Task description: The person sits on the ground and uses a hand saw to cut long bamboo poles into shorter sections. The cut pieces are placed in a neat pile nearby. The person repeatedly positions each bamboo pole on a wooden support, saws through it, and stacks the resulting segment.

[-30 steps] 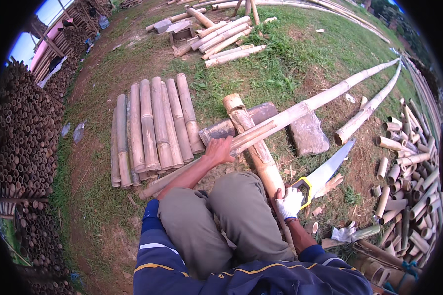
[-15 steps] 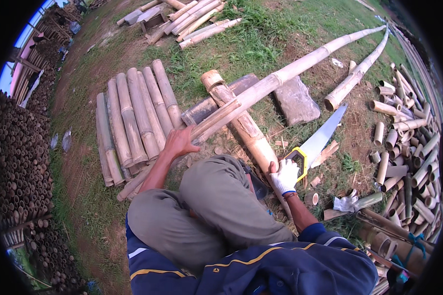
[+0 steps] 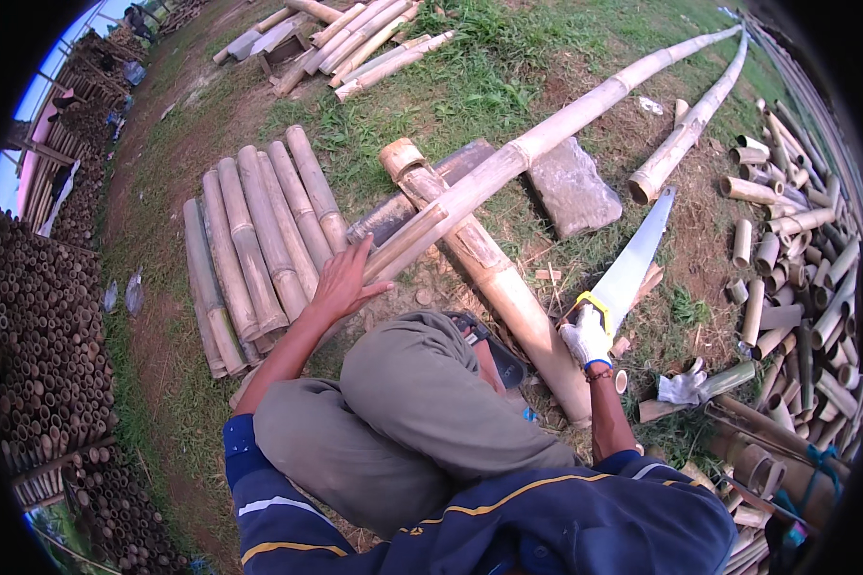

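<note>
A long bamboo pole (image 3: 566, 127) slants down from the upper right and rests across a thicker notched bamboo post (image 3: 503, 276). At the pole's near end, my bare left hand (image 3: 343, 281) is open, fingers stretched along a narrow bamboo strip or split edge (image 3: 408, 241) on the pole. Whether the palm bears on it I cannot tell. To the right of the post, my gloved right hand (image 3: 588, 337) is closed round the yellow handle of a handsaw (image 3: 633, 251). Its blade points up and away from me.
Several cut bamboo lengths (image 3: 249, 225) lie side by side at left. A flat stone (image 3: 572, 187) and a second long pole (image 3: 690, 144) are beyond the post. Bamboo offcuts (image 3: 796, 259) are heaped at right, and a white glove (image 3: 681, 386) lies nearer me.
My left hand has loosened from the pole's end and spread its fingers. My right hand has shifted right, with the saw now held more upright.
</note>
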The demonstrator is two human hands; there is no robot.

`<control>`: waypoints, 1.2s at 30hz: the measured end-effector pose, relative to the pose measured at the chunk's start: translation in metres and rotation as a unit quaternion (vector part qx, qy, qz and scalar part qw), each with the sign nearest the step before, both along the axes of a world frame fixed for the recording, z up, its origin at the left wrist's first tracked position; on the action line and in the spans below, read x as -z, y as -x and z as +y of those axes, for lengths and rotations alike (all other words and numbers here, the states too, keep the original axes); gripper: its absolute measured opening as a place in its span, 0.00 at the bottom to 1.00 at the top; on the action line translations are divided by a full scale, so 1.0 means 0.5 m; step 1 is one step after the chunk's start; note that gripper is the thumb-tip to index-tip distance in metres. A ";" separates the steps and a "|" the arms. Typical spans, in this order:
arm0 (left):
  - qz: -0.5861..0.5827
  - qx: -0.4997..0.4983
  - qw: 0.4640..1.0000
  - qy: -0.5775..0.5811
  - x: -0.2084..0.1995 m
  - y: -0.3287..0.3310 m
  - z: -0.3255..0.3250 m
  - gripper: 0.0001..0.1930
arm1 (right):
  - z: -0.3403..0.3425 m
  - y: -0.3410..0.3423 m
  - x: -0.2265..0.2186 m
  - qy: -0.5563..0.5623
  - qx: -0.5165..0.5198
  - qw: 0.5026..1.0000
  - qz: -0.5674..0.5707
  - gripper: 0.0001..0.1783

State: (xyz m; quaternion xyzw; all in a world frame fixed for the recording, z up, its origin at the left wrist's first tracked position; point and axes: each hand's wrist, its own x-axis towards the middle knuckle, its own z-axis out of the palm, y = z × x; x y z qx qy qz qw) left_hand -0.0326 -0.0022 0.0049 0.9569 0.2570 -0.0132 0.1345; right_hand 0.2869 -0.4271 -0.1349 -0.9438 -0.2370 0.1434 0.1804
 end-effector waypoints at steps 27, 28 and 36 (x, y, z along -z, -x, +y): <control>-0.023 -0.044 0.997 0.051 0.027 -0.180 -0.027 0.45 | -0.229 0.022 -0.582 -0.266 0.008 0.956 -0.125 0.41; -0.019 -0.052 0.997 0.046 0.019 -0.165 -0.024 0.45 | -0.238 0.001 -0.599 -0.374 0.092 0.923 -0.001 0.41; -0.024 -0.067 0.992 0.104 0.010 -0.121 -0.011 0.48 | -0.245 0.043 -0.682 -0.498 0.060 0.865 -0.019 0.48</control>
